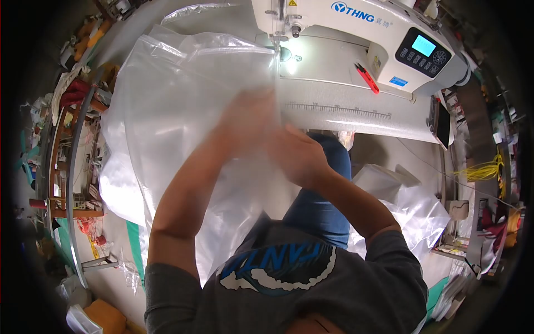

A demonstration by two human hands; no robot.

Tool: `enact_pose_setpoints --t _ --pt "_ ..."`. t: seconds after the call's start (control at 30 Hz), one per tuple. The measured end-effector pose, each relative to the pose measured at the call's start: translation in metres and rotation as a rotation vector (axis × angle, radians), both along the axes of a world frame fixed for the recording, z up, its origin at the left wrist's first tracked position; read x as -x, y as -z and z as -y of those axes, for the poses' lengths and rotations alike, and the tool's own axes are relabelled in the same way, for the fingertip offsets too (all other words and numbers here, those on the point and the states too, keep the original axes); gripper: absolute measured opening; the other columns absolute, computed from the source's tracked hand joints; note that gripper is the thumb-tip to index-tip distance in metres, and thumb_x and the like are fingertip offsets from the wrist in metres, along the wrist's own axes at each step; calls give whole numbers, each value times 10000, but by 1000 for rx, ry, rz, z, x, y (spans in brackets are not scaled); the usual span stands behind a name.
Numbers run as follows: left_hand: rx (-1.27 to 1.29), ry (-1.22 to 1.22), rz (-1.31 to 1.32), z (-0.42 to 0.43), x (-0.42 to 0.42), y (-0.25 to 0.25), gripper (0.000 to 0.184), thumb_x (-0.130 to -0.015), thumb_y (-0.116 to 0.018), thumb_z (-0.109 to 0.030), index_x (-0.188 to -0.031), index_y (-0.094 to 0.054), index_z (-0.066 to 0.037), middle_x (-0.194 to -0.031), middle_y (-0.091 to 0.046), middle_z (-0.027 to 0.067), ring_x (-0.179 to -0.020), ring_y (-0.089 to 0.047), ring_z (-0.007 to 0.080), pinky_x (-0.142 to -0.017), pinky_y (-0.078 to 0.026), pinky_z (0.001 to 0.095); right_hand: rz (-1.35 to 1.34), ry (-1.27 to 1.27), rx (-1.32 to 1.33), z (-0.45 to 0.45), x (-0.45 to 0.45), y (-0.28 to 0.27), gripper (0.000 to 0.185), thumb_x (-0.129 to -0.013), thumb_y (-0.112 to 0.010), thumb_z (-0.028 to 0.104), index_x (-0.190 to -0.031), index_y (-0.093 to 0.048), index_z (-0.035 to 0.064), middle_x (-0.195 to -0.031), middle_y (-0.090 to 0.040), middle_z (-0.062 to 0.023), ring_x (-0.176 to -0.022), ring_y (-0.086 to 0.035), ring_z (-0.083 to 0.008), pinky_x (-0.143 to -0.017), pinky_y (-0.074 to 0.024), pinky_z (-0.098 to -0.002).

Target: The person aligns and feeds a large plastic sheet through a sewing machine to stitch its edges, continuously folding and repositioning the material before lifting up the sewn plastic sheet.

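Note:
A large clear plastic sheet (167,111) spreads over the left of the sewing table and hangs down over the lap. Its straight right edge runs up to the needle area of a white sewing machine (356,33). My left hand (253,114) is on the sheet near this edge, blurred, its fingers too smeared to make out. Lower and to the right, my right hand (297,153) is at the sheet's edge by the table front, its fingers bent and partly blurred; what they hold is hidden.
Red snips (367,78) lie on the machine bed, behind a printed ruler scale (339,109). A phone (441,123) stands at the table's right end. More clear plastic (411,211) lies at the lower right. Cluttered shelves (78,211) stand at the left.

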State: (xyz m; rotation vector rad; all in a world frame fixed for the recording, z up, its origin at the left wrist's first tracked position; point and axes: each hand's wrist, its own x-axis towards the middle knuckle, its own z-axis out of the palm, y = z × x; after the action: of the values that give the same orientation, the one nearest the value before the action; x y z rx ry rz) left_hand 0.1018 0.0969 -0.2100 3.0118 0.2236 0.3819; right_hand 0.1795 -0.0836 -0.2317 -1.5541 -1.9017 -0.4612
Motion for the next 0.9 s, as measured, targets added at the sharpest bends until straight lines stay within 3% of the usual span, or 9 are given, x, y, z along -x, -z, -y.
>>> enact_pose_setpoints --t 0.1,0.2,0.43,0.5,0.63,0.7,0.83,0.9 --pt "-158 -79 -114 -27 -38 -5 410 -937 -456 -249 -1333 -466 -145 -1387 -461 42 -1240 -455 236 -1068 -301 490 -27 -4 45 2 0 11 252 -798 -660 135 -1033 -644 44 -1115 -640 -97 -1138 -579 -249 -1000 -437 -402" --pt "-262 -200 -46 -51 -67 11 425 -951 -411 -325 -1347 -470 -181 -1386 -462 0 -1247 -441 201 -1061 -305 462 -105 -1 83 3 -1 12 264 -797 -663 133 -1045 -641 45 -1137 -635 -99 -1163 -564 -253 -998 -445 -393" --pt "-114 -230 138 -68 -76 15 409 -951 -395 -382 -1287 -550 -210 -1344 -513 -18 -1243 -451 173 -1037 -318 424 -43 -29 69 5 -4 11 264 -808 -657 125 -1060 -642 47 -1167 -627 -94 -1176 -556 -257 -1001 -446 -398" --pt "-64 -314 37 -63 -75 1 405 -942 -421 -399 -1260 -578 -203 -1344 -521 -26 -1261 -449 182 -1055 -305 434 -1 -30 64 7 -5 13 259 -810 -654 124 -1057 -643 48 -1171 -625 -92 -1177 -554 -257 -1002 -445 -399" --pt "-247 -67 157 -58 -72 17 423 -949 -413 -419 -1266 -572 -188 -1373 -499 -26 -1283 -438 191 -1082 -280 457 26 7 79 11 -6 20 283 -787 -647 107 -1064 -636 49 -1183 -618 -95 -1183 -549 -260 -1003 -443 -405" --pt "75 -179 -111 -21 -62 3 433 -961 -390 -420 -1277 -559 -177 -1387 -487 -13 -1298 -423 193 -1105 -247 482 34 24 109 14 -7 24 295 -777 -647 105 -1066 -632 48 -1184 -616 -97 -1184 -547 -263 -1002 -444 -406" --pt "68 -348 -209 7 -56 9 464 -973 -354 -420 -1336 -497 -170 -1387 -487 9 -1313 -404 199 -1110 -233 497 -35 7 30 11 -8 35 316 -756 -643 75 -1070 -624 48 -1179 -616 -98 -1180 -549 -266 -999 -446 -413" --pt "-75 -295 114 2 -53 22 420 -954 -422 -357 -1320 -481 -160 -1301 -547 48 -1245 -471 249 -1088 -269 522 -59 11 12 2 -11 37 321 -748 -640 61 -1068 -623 49 -1176 -617 -97 -1177 -551 -263 -996 -448 -417"
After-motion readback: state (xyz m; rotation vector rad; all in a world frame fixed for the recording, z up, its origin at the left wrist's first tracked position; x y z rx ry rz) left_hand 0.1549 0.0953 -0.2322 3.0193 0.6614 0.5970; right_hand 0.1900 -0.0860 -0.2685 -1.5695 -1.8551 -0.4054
